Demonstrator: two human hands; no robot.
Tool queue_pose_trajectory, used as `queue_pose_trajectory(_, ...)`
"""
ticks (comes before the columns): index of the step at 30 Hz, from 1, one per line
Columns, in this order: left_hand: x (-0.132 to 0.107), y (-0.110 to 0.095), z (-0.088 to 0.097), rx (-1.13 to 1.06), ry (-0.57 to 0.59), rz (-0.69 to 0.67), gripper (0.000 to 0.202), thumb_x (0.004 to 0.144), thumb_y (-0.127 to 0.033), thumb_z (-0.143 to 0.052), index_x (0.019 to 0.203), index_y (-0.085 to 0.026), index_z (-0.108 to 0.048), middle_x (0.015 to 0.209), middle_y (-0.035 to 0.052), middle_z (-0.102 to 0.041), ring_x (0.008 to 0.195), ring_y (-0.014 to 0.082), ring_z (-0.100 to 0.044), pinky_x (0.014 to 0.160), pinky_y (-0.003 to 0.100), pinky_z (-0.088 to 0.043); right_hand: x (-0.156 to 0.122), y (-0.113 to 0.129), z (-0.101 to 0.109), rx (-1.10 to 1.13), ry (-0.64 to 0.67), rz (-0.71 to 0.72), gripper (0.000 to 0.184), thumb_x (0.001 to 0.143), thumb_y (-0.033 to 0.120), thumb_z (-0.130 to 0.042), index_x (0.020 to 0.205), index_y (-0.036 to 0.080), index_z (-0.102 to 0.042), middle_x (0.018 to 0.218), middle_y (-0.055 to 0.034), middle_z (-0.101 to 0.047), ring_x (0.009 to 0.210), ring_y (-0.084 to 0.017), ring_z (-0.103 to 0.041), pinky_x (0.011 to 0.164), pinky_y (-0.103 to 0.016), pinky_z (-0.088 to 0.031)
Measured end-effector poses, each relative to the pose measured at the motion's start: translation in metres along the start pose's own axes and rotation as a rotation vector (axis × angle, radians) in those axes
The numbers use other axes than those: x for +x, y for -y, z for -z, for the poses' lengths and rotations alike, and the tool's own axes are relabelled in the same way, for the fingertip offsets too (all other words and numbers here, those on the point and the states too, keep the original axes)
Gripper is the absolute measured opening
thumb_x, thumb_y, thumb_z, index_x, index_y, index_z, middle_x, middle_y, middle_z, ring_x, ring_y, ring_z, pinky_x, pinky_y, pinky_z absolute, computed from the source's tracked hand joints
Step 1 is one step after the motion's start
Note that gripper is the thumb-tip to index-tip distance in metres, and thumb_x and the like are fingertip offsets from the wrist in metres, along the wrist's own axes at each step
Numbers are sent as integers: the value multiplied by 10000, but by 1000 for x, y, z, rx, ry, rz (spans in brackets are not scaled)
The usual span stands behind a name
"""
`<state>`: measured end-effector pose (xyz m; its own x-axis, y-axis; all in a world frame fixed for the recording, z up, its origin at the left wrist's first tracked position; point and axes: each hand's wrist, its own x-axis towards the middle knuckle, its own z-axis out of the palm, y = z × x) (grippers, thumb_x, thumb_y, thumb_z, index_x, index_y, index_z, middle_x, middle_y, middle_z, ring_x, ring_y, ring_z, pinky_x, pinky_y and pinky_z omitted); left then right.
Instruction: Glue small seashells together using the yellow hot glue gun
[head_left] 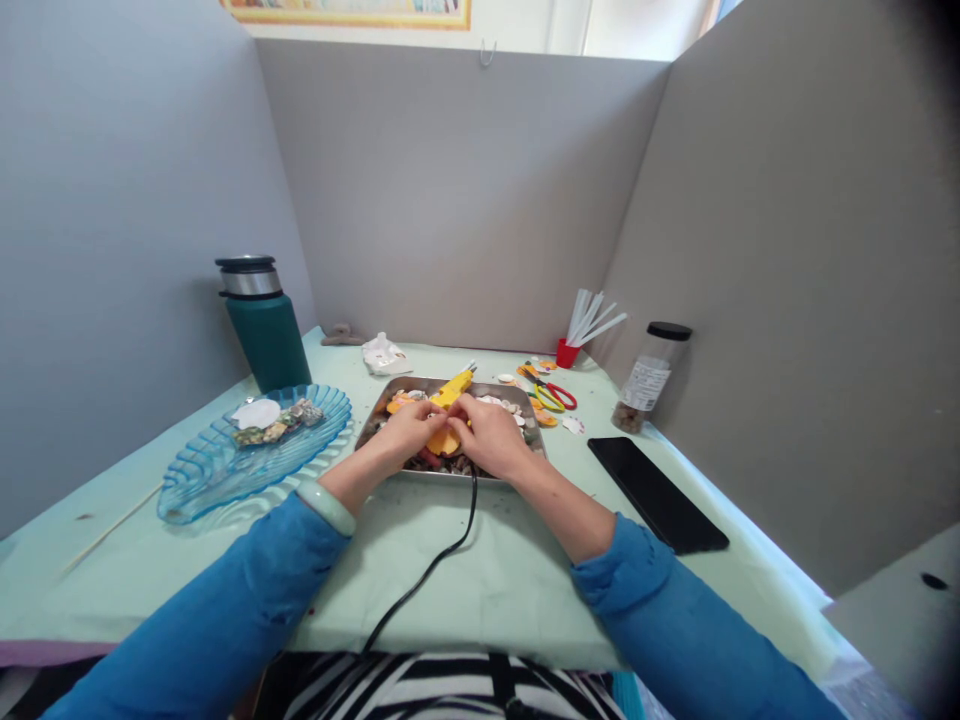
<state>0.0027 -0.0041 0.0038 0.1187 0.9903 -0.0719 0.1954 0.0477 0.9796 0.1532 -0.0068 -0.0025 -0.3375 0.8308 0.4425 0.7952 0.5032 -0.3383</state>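
My left hand [411, 432] and my right hand [487, 432] meet over a shallow metal tray [412, 383]. The fingertips of both are pinched close together at a small yellow-orange piece [444, 441], partly hidden by the fingers; its exact kind I cannot make out. Just beyond the fingers, a yellow glue gun [453, 387] lies across the tray with a whitish stick end pointing away. A black cord [442, 556] runs from the tray towards my lap. Shells or pebble-like bits [465, 465] and orange and white pieces fill the tray around my hands.
On the left stand a blue shell-shaped plate [202, 490] and a green bottle [268, 340]. To the right lie red-and-yellow-handled pliers or scissors [551, 392], a black phone [656, 495] and a tilted jar [651, 378]. White sticks [589, 318] stand in a red cup [567, 353]. Grey panels enclose the table.
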Motion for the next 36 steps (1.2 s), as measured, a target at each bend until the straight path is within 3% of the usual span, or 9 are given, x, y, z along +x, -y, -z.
queue_pose_trajectory(16,-2,-1,0,39,6,-19,88,834,-222,-609,820,-135,-615,715,34,-590,640,178,-619,435,252,-536,-1,1,2,0,10,-1,148,933,259,-519,996,218,-647,947,-35,-724,862,-181,-648,704,-255,-383)
queue_pose_trajectory(36,-2,-2,0,12,13,5,98,824,-234,-640,849,-146,-606,728,35,-612,660,175,-638,446,222,-523,0,2,4,0,14,-14,155,929,270,-525,1000,214,-652,962,-40,-727,863,-179,-648,695,-249,-382)
